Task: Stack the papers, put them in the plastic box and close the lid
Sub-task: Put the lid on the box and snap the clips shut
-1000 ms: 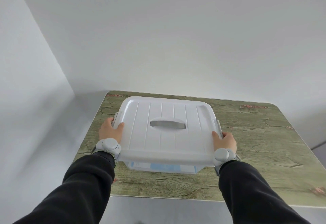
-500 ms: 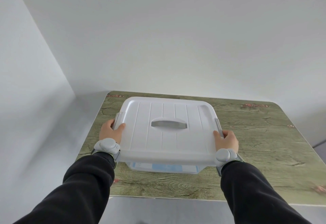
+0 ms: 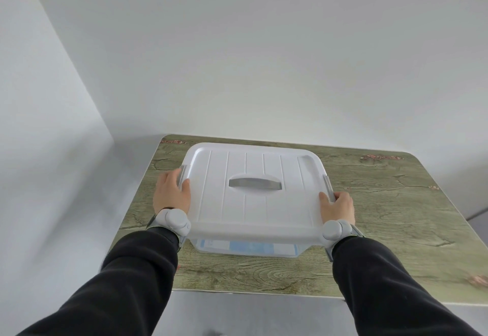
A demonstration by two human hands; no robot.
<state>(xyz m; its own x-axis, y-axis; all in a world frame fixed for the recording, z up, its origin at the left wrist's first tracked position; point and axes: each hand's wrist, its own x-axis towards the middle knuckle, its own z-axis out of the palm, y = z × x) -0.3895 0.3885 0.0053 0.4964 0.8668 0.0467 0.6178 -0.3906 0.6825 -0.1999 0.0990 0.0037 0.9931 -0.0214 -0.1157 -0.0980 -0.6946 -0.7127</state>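
We have the clear plastic storage box (image 3: 245, 248) in the lower middle of the frame, sitting on the green wood-grain table (image 3: 396, 216), with its white ribbed lid (image 3: 253, 193) laid over the top. Through the near wall, just under the lid's front edge, we can see the white and blue papers (image 3: 248, 245) lying inside.

Our left hand (image 3: 172, 193) is at the lid's left edge, fingers curled loosely around the grey side latch (image 3: 182, 175) there, thumb resting against the lid. Our right hand (image 3: 337, 208) mirrors it at the right edge, fingers wrapped on the lower end of the grey latch (image 3: 327, 187) on that side. Neither hand is a closed fist; both are half-closed on the latches. Grey wrist-worn devices (image 3: 175, 219) sit above the black sleeves (image 3: 126, 277).

The box lies straight ahead between the hands, its wider side running left to right across the frame, and each latch is directly under its own hand, so neither hand has farther to go. We judge that the lid is on and the remaining step is pressing both latches inward and down against the box sides. Whether they have already snapped shut we cannot tell.
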